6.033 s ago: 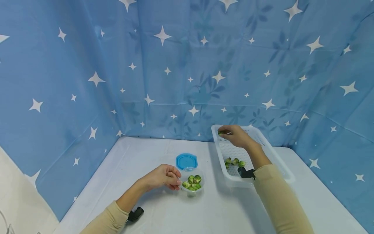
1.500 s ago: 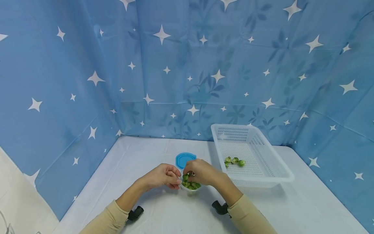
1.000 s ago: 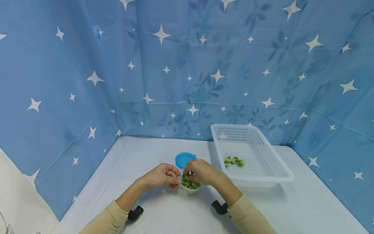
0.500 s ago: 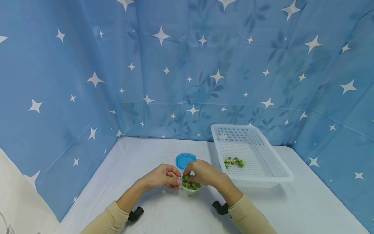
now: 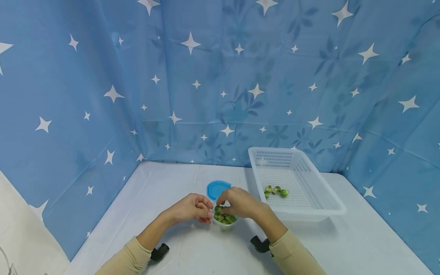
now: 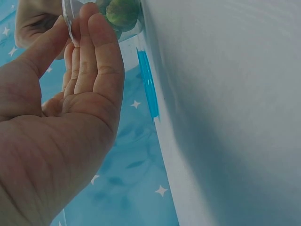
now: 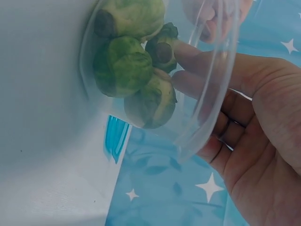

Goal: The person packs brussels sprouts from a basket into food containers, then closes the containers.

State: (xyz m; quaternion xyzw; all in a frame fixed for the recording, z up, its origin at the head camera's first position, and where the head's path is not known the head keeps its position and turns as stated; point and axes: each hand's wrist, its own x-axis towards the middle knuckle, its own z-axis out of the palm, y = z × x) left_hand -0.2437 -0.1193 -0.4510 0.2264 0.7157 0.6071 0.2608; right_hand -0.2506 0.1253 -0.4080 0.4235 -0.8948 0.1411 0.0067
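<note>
My left hand (image 5: 192, 208) pinches the rim of a small clear plastic container (image 5: 225, 225), thumb on one side and fingers on the other. Several green Brussels sprouts (image 5: 228, 219) lie inside it. My right hand (image 5: 239, 203) reaches in over the rim from the right. Between its thumb and fingertips it holds a Brussels sprout (image 7: 162, 49), low among the others in the right wrist view. Part of that sprout is hidden behind the fingers. Right behind the container lies a blue plastic lid (image 5: 217, 189), flat on the table.
At the right stands a white perforated basket (image 5: 309, 211), with several Brussels sprouts (image 5: 277, 190) near its left wall. A white cloth (image 5: 192, 248) covers the table. Blue star-patterned curtains (image 5: 206, 103) hang close behind and at both sides.
Six seconds ago my right hand was over the basket's back left with a sprout; it has since come left and down into the container. Over the last 1.5 seconds both hands have stayed nearly still.
</note>
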